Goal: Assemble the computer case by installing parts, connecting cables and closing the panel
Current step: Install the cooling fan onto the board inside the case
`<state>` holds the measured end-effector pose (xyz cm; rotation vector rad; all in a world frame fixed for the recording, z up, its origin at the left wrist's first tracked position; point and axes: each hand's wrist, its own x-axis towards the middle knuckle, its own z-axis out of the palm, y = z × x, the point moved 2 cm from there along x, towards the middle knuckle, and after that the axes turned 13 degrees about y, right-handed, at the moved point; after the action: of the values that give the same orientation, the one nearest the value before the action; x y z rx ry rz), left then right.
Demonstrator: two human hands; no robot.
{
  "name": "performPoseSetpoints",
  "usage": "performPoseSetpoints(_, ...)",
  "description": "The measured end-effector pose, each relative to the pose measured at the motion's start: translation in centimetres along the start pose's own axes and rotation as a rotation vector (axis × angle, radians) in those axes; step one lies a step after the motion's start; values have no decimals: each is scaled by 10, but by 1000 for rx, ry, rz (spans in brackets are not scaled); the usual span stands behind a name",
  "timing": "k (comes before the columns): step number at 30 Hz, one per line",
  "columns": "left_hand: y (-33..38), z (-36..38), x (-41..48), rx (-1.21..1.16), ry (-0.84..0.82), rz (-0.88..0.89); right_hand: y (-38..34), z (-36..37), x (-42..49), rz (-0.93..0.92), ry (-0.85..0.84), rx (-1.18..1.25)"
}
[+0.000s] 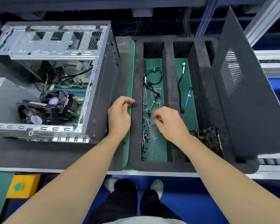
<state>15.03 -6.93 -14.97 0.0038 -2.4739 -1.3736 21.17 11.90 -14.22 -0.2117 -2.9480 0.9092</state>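
The right hand (168, 122) hangs over the near half of the left compartment of a black foam tray (152, 164), fingers bent down toward a scatter of small screws (146, 138) and white cable ties (148, 122). Whether it pinches any of them I cannot tell. The left hand (120, 115) hovers just beside it, above the green mat (130, 88) that shows between the tray and the computer case (100, 88). Its fingers are curled toward the thumb, and whether they grip anything cannot be seen.

A black wire harness (153, 75) lies further back in that same compartment. The middle compartment holds a black cable (179, 88) and a blue SATA cable (188, 97), with a hard drive (208, 138) at its near right corner. The perforated side panel (249, 94) stands on edge in the tray's right slot.

The case lies open side up on the left part of the worktop (168, 173), showing a motherboard (71, 90), a CPU cooler (55, 101) and a black case fan (34, 113).
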Motion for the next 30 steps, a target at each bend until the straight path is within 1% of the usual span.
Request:
performPoseSetpoints(2, 0, 1, -2, -33, -5, -18, -5, 4, -1, 2, -14, 31)
performPoseSetpoints(5, 0, 0, -2, -63, -1, -35, -22, 4, -7, -11, -13, 185)
performPoseSetpoints(6, 1, 0, -2, -71, 5, -40, -31, 6, -11, -39, -39, 225)
performPoseSetpoints(8, 2, 0, -2, -77, 13, -59, -50, 16, -20, -122, -141, 212)
performPoseSetpoints(10, 3, 0, -2, -76, 14, -73, -63, 27, -28, -188, -190, 110)
performPoseSetpoints(12, 3, -1, -3, -76, 12, -71, -64, 33, -29, -165, -173, 85)
performPoseSetpoints(15, 3, -1, -3, -86, 14, -71, -61, 36, -29, -146, -159, 138)
performPoseSetpoints(18, 3, 0, -3, -79, 17, -73, -60, 38, -30, -113, -104, 194)
performPoseSetpoints(22, 1, 0, -3, -69, 18, -73, -60, 39, -31, -169, -91, 149)
performPoseSetpoints(23, 1, 1, -3, -71, 19, -75, -58, 38, -30, -151, -96, 170)
performPoseSetpoints(24, 0, 1, -2, -74, 18, -77, -54, 36, -28, -95, -100, 241)
performPoseSetpoints(27, -1, 1, -2, -70, 8, -85, -37, 27, -25, 135, -121, 573)
performPoseSetpoints(30, 0, 1, -2, -72, 4, -93, -25, 17, -26, 244, -135, 823)
